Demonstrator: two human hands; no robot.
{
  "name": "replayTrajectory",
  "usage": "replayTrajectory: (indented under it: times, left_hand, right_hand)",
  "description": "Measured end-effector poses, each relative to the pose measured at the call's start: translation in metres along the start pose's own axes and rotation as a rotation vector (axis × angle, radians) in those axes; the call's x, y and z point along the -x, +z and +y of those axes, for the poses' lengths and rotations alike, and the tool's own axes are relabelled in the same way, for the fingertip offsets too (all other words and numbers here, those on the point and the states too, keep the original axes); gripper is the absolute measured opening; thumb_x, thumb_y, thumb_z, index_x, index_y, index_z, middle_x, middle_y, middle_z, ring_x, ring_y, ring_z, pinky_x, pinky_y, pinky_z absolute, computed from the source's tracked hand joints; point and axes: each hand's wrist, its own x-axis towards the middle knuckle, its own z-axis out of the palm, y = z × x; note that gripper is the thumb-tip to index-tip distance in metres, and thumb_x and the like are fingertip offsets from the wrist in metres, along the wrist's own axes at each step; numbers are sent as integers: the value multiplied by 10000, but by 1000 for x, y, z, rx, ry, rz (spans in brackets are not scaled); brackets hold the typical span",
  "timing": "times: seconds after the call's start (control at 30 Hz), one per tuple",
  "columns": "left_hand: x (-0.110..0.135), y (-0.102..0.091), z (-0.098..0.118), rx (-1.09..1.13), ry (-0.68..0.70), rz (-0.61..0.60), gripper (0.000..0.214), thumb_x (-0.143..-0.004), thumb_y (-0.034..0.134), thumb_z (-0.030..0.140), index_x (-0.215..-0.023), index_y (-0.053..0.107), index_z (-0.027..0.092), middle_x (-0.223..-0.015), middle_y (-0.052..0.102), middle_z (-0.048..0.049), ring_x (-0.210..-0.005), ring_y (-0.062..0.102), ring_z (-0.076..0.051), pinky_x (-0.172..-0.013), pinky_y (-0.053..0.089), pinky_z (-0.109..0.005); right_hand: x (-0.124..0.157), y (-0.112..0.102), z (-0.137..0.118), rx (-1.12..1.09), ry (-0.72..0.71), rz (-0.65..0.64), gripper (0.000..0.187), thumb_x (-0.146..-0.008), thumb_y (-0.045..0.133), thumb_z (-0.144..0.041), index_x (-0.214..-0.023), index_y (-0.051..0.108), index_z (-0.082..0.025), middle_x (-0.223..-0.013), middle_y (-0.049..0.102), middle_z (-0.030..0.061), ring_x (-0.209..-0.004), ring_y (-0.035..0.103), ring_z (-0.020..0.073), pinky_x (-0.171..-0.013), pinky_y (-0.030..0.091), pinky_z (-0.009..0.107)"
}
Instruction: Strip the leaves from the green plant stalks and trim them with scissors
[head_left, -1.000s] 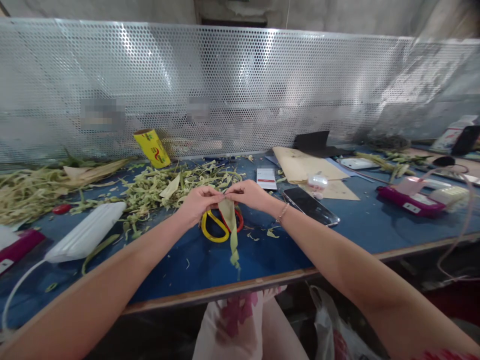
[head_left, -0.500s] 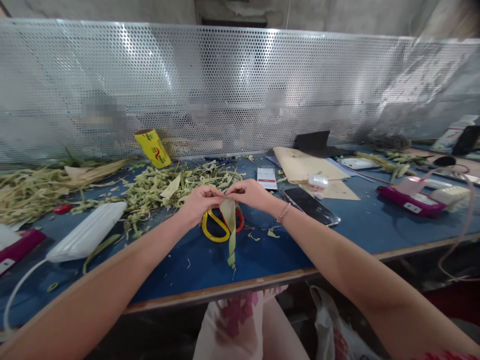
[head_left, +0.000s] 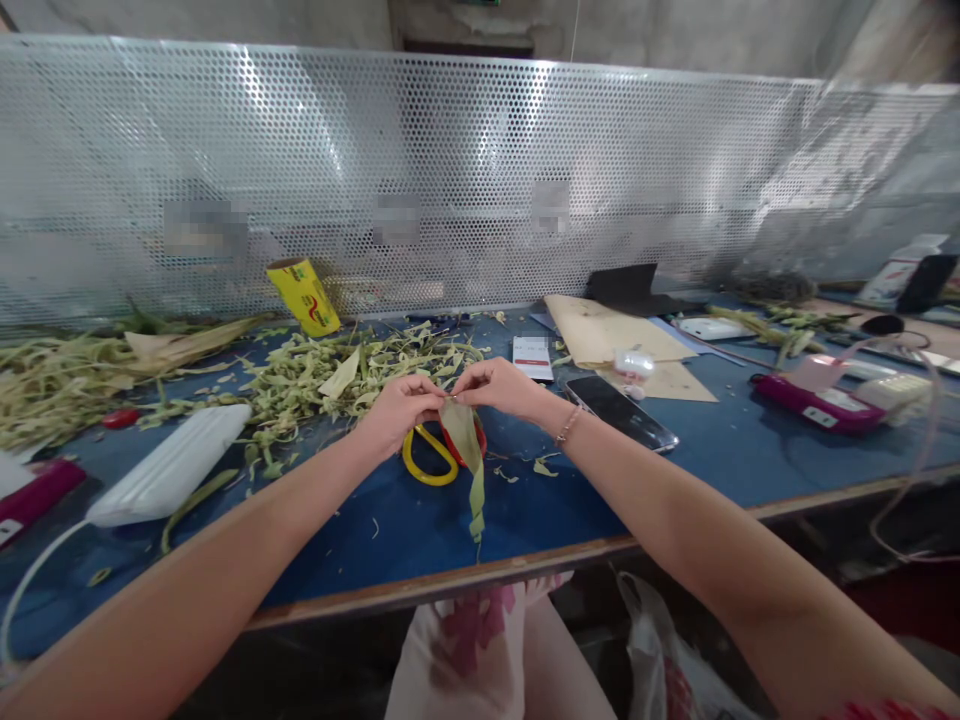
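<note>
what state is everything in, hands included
Leaf strip, hanging down, lower end curled
Left hand, fingers pinched at leaf strip's top
Right hand, fingers pinched there too
Scissors, handles showing, blades hidden
Phone, lying flat, screen dark
Yellow container, tilted
Leaf pile, loosely heaped

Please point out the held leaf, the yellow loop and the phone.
Leaf [head_left: 462, 432]: head view, broad upper part.
Yellow loop [head_left: 432, 479]: head view, lower rim.
Phone [head_left: 621, 411]: head view, dark screen.

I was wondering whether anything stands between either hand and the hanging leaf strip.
Nothing visible does: the left hand and right hand both seem to pinch the top of the leaf strip. The yellow handle and red handle show behind it, not in between.
</note>
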Motion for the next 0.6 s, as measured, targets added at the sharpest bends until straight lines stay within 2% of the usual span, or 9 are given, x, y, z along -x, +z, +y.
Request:
replayTrajectory:
  times: [0.3, 0.43, 0.6]
  left_hand:
    - [-1, 0, -5, -12, 38, 12, 96, -478, 641, 138, -519, 554, 139, -482, 560, 34, -485, 546, -92, -553, 475, -236]
    - [-3, -2, -6, -106, 117, 51, 101, -480, 649, 159, -534, 564, 149, -496, 563, 32, -494, 548, -105, -563, 477, -254]
    - [-5, -5, -6, -289, 256, 106, 57, -499, 619, 154, -553, 600, 155, -533, 581, 19, -526, 532, -104, -547, 433, -226]
  right_hand:
    - [-2, 2, 2, 16, -50, 4, 56, -593, 624, -135, -645, 608, -119, -601, 569, -21, -573, 495, 68, -593, 411, 218]
    - [-3, 3, 5, 42, -91, 16, 97, -640, 632, -206, -668, 580, -130, -612, 545, -26, -566, 481, 64, -571, 408, 209]
    - [-4, 6, 7, -12, -56, 14, 144, -735, 572, -277, -679, 549, -146, -600, 557, -16, -568, 517, 78, -571, 447, 214]
